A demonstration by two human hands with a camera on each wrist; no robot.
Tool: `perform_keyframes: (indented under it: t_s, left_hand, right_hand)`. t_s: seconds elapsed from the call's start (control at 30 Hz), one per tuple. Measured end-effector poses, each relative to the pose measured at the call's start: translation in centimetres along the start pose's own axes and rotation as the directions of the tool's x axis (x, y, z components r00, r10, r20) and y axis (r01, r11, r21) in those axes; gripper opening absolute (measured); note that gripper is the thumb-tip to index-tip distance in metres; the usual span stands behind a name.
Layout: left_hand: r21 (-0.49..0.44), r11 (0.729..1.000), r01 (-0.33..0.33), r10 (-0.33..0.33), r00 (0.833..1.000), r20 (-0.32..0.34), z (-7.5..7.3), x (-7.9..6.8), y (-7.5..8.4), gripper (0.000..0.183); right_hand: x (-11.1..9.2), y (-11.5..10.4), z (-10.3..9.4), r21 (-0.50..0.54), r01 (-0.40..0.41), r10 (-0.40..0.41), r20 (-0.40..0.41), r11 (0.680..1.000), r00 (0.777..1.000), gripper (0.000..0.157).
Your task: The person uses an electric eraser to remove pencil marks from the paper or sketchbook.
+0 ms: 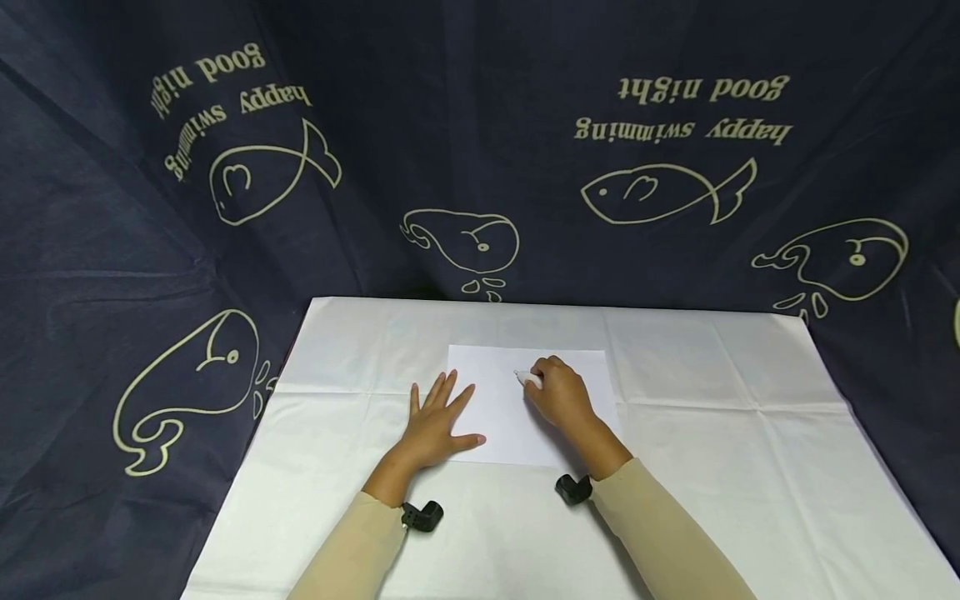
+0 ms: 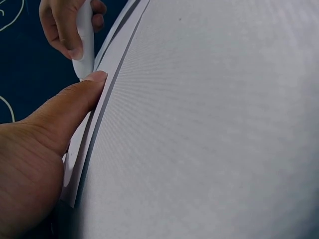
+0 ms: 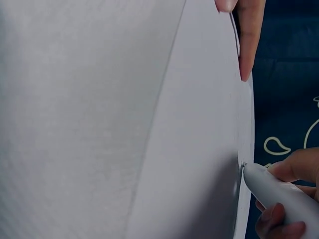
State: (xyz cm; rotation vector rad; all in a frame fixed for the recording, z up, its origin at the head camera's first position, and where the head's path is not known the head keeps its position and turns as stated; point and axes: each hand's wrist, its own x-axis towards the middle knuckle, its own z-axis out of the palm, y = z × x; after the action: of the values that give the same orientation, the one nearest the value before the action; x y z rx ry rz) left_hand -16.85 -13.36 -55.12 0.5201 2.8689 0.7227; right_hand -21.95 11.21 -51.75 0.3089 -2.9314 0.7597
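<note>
A sheet of white paper (image 1: 495, 425) lies on the white-covered table. My left hand (image 1: 433, 432) rests on its left edge with fingers spread; the thumb (image 2: 75, 102) presses close to the near edge in the left wrist view. My right hand (image 1: 561, 396) grips a thick white marker (image 3: 279, 191) between thumb and curled fingers over the upper middle of the sheet. The marker's tip meets the paper in the right wrist view, where a small dark mark shows beside it. From the head view, the right hand hides most of the marker.
A creased white cloth (image 1: 712, 483) covers the table. Behind and to the left hangs a dark blue curtain (image 1: 465, 108) printed with fish, whales and lettering. Black wrist cameras (image 1: 423, 517) sit at both cuffs, just short of the paper's near edge.
</note>
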Motion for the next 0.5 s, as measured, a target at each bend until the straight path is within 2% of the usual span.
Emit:
perform_keyframes:
  t_s: [0.3,0.5]
  left_hand:
    - [-0.008,1.000,-0.003,0.003,1.000,0.001,0.06,0.00,0.00,0.090]
    - [-0.005,1.000,0.000,0.000,1.000,0.001,-0.04,-0.03,0.10,0.090]
  right_hand:
    - [0.15,0.76,-0.09,0.023,-0.029,0.031,-0.059,0.999,0.998,0.021]
    - [0.05,0.50,-0.01,0.034,-0.009,0.010,-0.039,0.999,0.999,0.019]
